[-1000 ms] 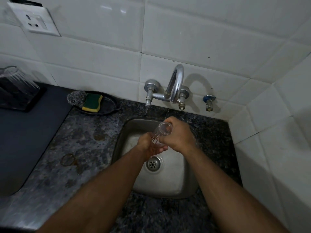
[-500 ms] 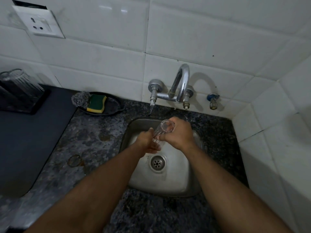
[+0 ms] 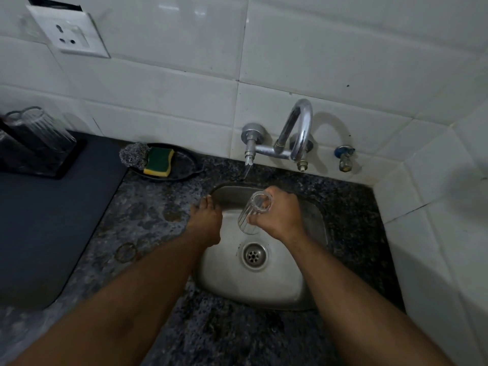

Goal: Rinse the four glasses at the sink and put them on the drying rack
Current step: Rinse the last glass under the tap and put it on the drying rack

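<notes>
My right hand grips a clear glass over the steel sink, tilted with its mouth up and away from me, below the chrome tap. My left hand hovers at the sink's left rim, apart from the glass, holding nothing, fingers pointing toward the lever tap. At the far left, upturned ribbed glasses stand on a black drying rack.
A black dish with a green-yellow sponge and a steel scrubber sits behind the granite counter. A dark mat covers the left side. White tiled walls close in at the back and right.
My left hand has let go of the glass and moved left to the sink's rim. The right hand keeps the glass, now slightly lower in the view.
</notes>
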`<state>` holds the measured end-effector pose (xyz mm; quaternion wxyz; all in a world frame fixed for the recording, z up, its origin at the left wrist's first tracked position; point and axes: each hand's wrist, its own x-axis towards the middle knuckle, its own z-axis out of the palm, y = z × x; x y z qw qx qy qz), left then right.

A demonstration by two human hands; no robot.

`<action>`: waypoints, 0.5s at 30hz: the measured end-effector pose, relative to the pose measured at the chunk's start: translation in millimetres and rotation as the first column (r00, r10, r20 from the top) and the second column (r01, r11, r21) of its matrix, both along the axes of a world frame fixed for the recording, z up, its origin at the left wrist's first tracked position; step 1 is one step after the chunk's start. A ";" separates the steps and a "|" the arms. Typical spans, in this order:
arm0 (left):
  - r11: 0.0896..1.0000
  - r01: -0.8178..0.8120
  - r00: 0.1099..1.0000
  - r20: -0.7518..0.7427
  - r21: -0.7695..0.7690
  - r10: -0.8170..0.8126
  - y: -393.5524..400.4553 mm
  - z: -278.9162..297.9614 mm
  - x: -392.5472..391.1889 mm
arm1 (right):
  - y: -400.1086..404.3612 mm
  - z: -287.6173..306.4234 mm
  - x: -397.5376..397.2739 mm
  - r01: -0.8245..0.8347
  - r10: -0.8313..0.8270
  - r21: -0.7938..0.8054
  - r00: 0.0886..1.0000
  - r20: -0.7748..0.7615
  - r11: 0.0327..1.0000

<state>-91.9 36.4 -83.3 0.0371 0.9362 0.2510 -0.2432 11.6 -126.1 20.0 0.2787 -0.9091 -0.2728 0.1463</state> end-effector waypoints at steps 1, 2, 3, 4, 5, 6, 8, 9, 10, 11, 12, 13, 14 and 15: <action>1.000 0.007 1.000 0.005 0.002 -0.007 2.0 -3.5 -2.3 | 2.8 -0.5 -0.3 -0.008 0.008 -0.009 1.000 0.005 1.000; 1.000 0.014 1.000 0.018 0.000 -0.014 3.9 -5.5 -3.7 | 5.1 -0.3 -0.6 -0.012 0.012 -0.015 1.000 0.009 1.000; 1.000 0.019 0.999 0.034 -0.010 -0.018 5.6 -6.9 -3.9 | 6.9 0.3 -0.8 -0.012 0.012 -0.015 1.000 0.015 1.000; 0.999 0.020 0.999 0.047 -0.026 -0.019 7.6 -7.4 -3.5 | 8.6 1.1 -0.4 -0.009 0.009 -0.010 1.000 0.026 1.000; 0.999 0.019 0.998 0.052 -0.043 -0.016 9.4 -7.4 -2.7 | 10.4 1.3 -0.2 -0.006 0.006 -0.003 0.999 0.045 1.000; 0.998 0.019 0.999 0.052 -0.057 -0.016 11.5 -7.0 -2.0 | 12.8 0.5 -0.1 -0.001 0.000 0.006 0.998 0.061 1.000; 0.997 0.022 0.999 0.051 -0.071 -0.018 12.0 -8.0 -0.1 | 15.2 -0.8 -0.5 0.012 -0.013 0.015 0.998 0.068 1.000; 0.997 0.027 0.999 0.049 -0.072 -0.023 12.8 -9.2 0.3 | 17.3 -1.8 -1.4 0.011 -0.011 0.000 0.998 0.061 1.000; 0.997 0.034 0.999 0.044 -0.074 -0.031 12.9 -10.8 0.3 | 18.3 -3.5 -2.6 0.003 -0.002 -0.029 0.999 0.054 1.000; 0.996 0.037 0.999 0.041 -0.079 -0.034 13.2 -12.3 0.4 | 18.3 -6.1 -3.9 -0.006 0.009 -0.058 0.999 0.050 0.998; 0.996 0.033 0.999 0.042 -0.083 -0.030 13.0 -13.2 0.0 | 17.1 -8.2 -5.3 -0.014 0.017 -0.077 0.999 0.048 0.997; 0.996 0.027 0.999 0.044 -0.082 -0.024 13.5 -13.8 -0.2 | 16.1 -10.2 -6.4 -0.011 0.015 -0.084 0.999 0.043 0.996; 0.996 0.025 0.999 0.049 -0.080 -0.021 14.0 -13.6 -0.2 | 14.7 -11.3 -6.9 -0.004 0.007 -0.085 0.999 0.033 0.996; 0.996 0.025 0.998 0.055 -0.082 -0.020 14.4 -13.5 -0.2 | 13.6 -12.0 -7.3 0.005 -0.003 -0.081 1.000 0.023 0.997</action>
